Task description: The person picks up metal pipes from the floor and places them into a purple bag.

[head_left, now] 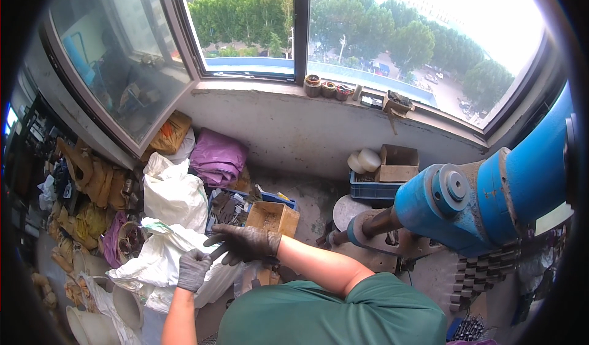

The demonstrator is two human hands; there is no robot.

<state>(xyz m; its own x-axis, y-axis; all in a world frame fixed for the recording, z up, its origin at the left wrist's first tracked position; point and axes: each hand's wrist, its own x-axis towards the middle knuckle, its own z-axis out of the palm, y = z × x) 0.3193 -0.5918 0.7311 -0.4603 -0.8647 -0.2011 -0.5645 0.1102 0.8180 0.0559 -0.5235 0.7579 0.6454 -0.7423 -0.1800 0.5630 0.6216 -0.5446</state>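
Note:
Both hands wear work gloves and meet over the white woven sacks. My left hand (194, 270), in a grey glove, is closed, its fingertips against a fingertip of the right glove; it looks pinched, though the contact is small. My right hand (248, 244), in a darker, soiled glove, reaches leftward with its fingers stretched and apart, holding nothing. Below the hands lies a rumpled white sack (161, 262). Just beyond my right hand stands an open wooden box (273, 218), next to a blue crate (289, 202) of dark metal parts.
A large blue machine (429, 204) with a round shaft fills the right side. Stacked metal blocks (481, 277) stand below it. A purple sack (218, 158) leans by the wall. An open window (123, 56) swings in at left; jars (313, 86) line the sill.

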